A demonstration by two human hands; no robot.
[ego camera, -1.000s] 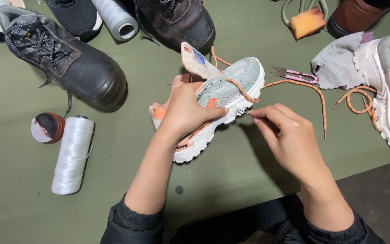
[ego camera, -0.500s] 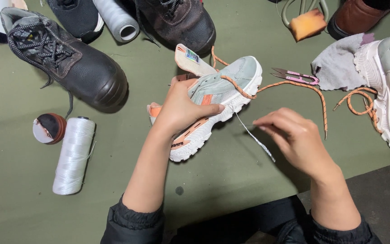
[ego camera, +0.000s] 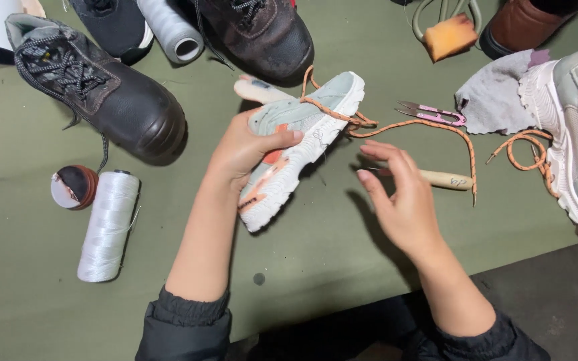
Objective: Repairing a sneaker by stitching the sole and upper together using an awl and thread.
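under the left hand point(ego camera: 245, 148) fingers, gripped steady: pale grey sneaker with orange laces point(ego camera: 296, 144), sole toward the right hand point(ego camera: 399, 194), open, empty.

Bare hands point(ego camera: 396, 194) — dark ribbed-cuff sleeves point(ego camera: 185, 327)

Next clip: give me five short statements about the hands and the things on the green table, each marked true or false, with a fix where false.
1. The left hand grips the pale sneaker. True.
2. The right hand holds the pink thread snips. False: the snips lie on the table, untouched.
3. A white thread spool lies left of the sneaker. True.
4. The sneaker's lace is blue. False: it is orange.
5. A wooden-handled tool lies by the right hand. True.
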